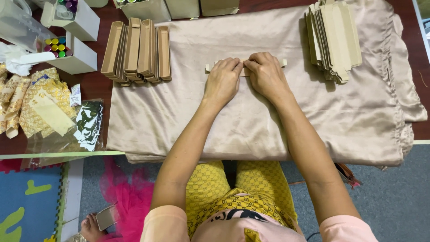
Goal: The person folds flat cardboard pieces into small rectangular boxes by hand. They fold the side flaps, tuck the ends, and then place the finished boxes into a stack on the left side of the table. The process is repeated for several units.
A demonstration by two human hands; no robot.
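Both hands press down on one flat cardboard strip (pixel 245 67) that lies on the beige satin cloth (pixel 251 121), near the middle of the cloth's far part. The left hand (pixel 222 80) covers the left half of the strip, and the right hand (pixel 265 74) covers the right half; the fingertips of the two hands almost meet in the middle. The fingers are bent and closed down onto the strip, so each grip is pressed on the cardboard, not open. Only the two ends of the strip show beside the hands.

To the left of the hands, well apart, a row of folded cardboard trays (pixel 136 51) stands on the cloth, one tray leaning on the next. To the right, near the cloth's far corner, lies a stack of flat cardboard blanks (pixel 333 38).

The cloth covers most of the dark red surface (pixel 96 85). On the bare left part of it stands a white box with coloured bottle caps (pixel 58 47), and nearer lie gold patterned pouches (pixel 42 107) and a clear plastic bag (pixel 87 125).
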